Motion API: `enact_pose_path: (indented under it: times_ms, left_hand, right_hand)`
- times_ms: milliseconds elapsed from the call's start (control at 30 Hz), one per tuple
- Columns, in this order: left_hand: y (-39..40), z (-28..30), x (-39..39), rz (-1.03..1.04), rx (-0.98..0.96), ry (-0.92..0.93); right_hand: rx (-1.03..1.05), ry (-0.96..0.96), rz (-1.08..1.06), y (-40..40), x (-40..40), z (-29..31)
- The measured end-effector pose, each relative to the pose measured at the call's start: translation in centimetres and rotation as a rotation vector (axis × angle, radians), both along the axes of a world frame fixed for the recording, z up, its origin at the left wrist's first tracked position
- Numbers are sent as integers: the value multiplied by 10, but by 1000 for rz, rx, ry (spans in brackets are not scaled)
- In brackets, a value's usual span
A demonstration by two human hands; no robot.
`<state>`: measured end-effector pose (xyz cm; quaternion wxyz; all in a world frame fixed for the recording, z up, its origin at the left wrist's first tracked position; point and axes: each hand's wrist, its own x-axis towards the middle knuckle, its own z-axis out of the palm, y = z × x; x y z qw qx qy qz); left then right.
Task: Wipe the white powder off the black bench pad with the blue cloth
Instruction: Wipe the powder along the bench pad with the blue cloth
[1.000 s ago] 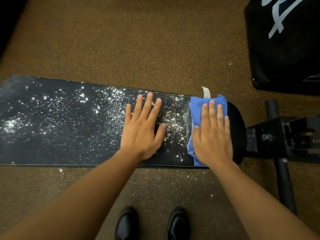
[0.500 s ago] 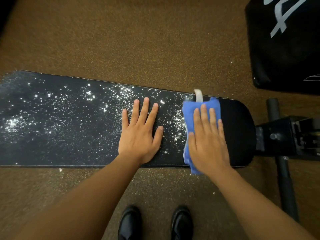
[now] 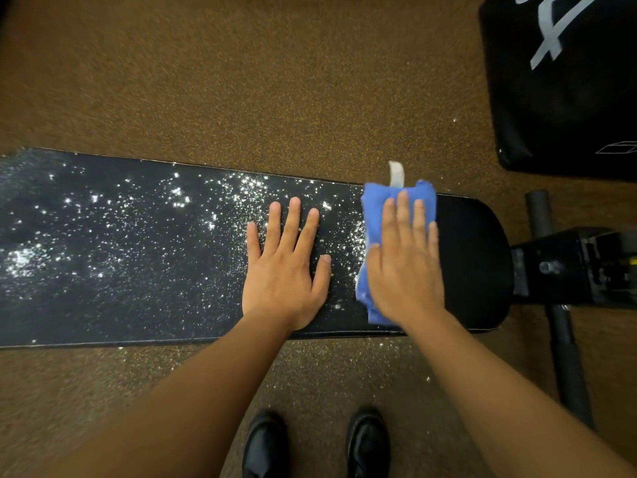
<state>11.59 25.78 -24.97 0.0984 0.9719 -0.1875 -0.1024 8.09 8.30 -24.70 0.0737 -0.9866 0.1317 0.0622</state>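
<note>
Presently the right hand (image 3: 405,257) lies flat, fingers straight, pressing the blue cloth (image 3: 374,215) onto the black bench pad (image 3: 472,257) near its right end. Left hand (image 3: 286,267) rests flat beside it, fingers spread, holding nothing. White powder (image 3: 179,198) covers the pad left of the cloth.

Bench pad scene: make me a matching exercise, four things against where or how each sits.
Things:
1. blue cloth
2. left hand
3. white powder
4. black shoes

States:
A. flat on the bare pad, fingers spread
B. on the brown floor, bottom of view
C. pressed under the right hand
D. scattered over the bench pad left of the cloth

Pairs: 1-C, 2-A, 3-D, 4-B
</note>
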Motion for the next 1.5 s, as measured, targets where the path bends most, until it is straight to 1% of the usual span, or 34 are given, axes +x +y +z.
enact_pose_path:
  times_ms: [100,133,167,233,267,333,400,467,533,600,633,700,767,867,900,967,1033,1100,1133,1200,1300,1367,1433,1500]
  left_hand:
    - [1,-1,0,2,-5,-6]
    - [1,-1,0,2,-2,-6]
    - [1,-1,0,2,2,-5]
    - [1,0,0,3,4,-3]
    - [1,0,0,4,3,-3]
    - [0,1,0,3,5,-2]
    - [0,0,0,7,5,-4]
    - [0,-1,0,9,0,-8]
    - [0,-1,0,10,-9,-6]
    - [0,-1,0,12,-7,-8]
    - [0,-1,0,11,2,-7]
    - [0,0,0,10,12,-5]
    - [0,0,-1,13,12,-3]
    - [0,0,0,17,7,-4]
    - [-1,0,-1,17,8,-6]
    - [-1,0,0,15,2,-7]
    - [0,0,0,14,-10,-5]
    - [0,-1,0,14,-9,-7]
    - [0,-1,0,13,-5,-8]
    - [0,0,0,11,6,-6]
    - [0,0,-1,13,15,-4]
    - [0,0,-1,15,13,-5]
    - [-1,0,-1,16,4,-8]
    - [-1,-1,-1,16,-10,-14]
  right_hand:
    - [9,22,214,4,-55,4]
    - [3,28,245,-6,-67,4]
    - [6,37,228,-20,-71,3]
    - [20,43,64,-43,-60,2]
    - [15,28,-18,-48,-45,2]
    - [-14,4,-94,-44,-10,1]
    - [-14,10,-75,-24,16,1]
    - [-14,0,8,-2,15,1]
    - [-17,8,147,12,-16,1]
    - [-20,20,261,7,-56,0]
    - [-24,21,261,-6,-69,0]
    - [-29,33,123,-36,-71,0]
    - [-52,21,-20,-52,-46,1]
    - [-25,5,-100,-34,10,3]
    - [-15,21,-80,-23,21,3]
    - [-19,19,30,0,19,2]
    - [-28,12,178,16,-14,5]
    - [4,17,286,14,-58,5]
    - [7,20,293,4,-72,4]
    - [4,22,176,-24,-75,3]
    - [-20,3,-40,-43,-36,2]
    - [-12,-14,-96,-32,2,2]
    - [10,2,-60,-12,24,2]
    - [-8,-9,83,10,12,2]
